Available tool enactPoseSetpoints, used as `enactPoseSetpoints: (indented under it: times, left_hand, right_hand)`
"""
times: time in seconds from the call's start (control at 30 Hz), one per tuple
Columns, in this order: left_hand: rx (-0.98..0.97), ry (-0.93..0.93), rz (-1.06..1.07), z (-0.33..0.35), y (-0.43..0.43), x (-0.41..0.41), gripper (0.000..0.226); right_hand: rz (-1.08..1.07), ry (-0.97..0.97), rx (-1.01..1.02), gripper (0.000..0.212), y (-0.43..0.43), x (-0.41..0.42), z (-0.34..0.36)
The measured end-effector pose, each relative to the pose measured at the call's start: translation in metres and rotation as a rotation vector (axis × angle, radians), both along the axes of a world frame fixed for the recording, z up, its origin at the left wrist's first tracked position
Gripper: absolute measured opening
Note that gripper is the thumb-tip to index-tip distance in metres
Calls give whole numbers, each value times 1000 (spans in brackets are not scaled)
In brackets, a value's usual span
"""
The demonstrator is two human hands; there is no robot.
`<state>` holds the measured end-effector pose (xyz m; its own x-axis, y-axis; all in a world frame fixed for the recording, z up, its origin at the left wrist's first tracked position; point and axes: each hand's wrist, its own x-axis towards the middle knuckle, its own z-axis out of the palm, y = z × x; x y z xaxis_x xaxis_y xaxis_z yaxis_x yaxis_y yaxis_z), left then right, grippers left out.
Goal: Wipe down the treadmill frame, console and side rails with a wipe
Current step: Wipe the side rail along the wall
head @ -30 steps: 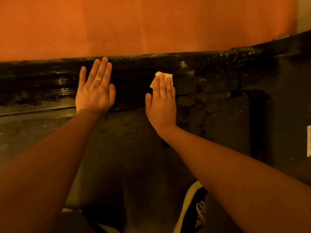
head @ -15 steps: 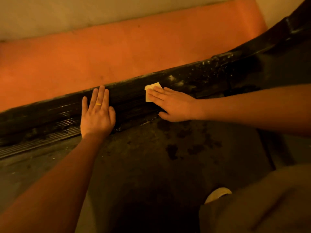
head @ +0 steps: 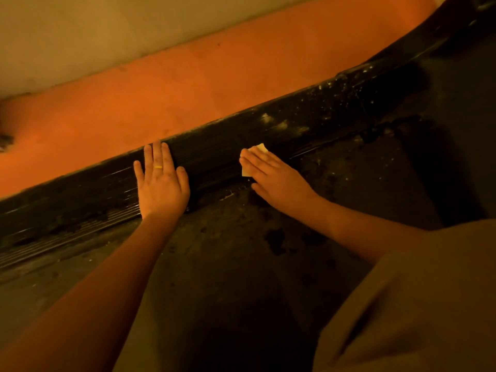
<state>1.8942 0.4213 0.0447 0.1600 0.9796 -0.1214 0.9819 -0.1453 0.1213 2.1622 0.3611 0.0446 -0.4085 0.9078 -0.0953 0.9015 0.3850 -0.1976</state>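
Observation:
The treadmill's black ribbed side rail (head: pixel 214 154) runs diagonally from lower left to upper right, speckled with pale dust toward its right end. My left hand (head: pixel 161 183), with a yellow ring, lies flat on the rail with straight fingers. To its right, my right hand (head: pixel 273 175) presses a small pale wipe (head: pixel 259 151) flat against the rail, fingers straight and pointing left; most of the wipe is hidden under the fingers. The dark, stained treadmill belt (head: pixel 241 251) lies on the near side of the rail.
An orange floor strip (head: pixel 188 84) lies beyond the rail, with a pale wall (head: pixel 107 30) behind it. My tan-clothed knee (head: pixel 416 304) fills the lower right corner. The rail curves upward at the far right (head: pixel 442 30).
My head tilted and the view rotated, so the rail now slants. My right hand turned from pointing up to pointing left across the rail with the wipe. My left hand stayed flat.

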Motion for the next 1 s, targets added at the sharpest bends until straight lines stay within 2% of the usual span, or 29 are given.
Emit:
enactPoseSetpoints:
  times: [0.13, 0.27, 0.37, 0.43, 0.6, 0.83, 0.9, 1.0]
  left_hand:
    - [6, -20, -185, -3, 4, 48, 65]
    - [7, -3, -137, -6, 3, 65, 65]
    - [7, -10, -148, -6, 2, 62, 63]
    - [11, -13, -153, -7, 3, 61, 64]
    - [16, -29, -146, -8, 2, 61, 64]
    - [17, -32, -137, -6, 2, 62, 62]
    - [24, -39, -140, -7, 3, 62, 62]
    - [29, -46, -131, -8, 2, 62, 63]
  right_hand:
    - [2, 71, 73, 73, -7, 27, -6]
    - [-21, 69, 148, 76, -6, 25, -6]
    - [-31, 107, 192, 64, -6, 29, -5]
    - [-95, 78, 199, 62, -10, 48, 0]
    - [-315, -10, 158, 76, -19, 108, 2]
    - [-141, 5, 143, 75, -14, 75, -5]
    - [-244, -13, 125, 79, -17, 98, 1]
    - [-527, -86, 16, 83, -23, 149, 16]
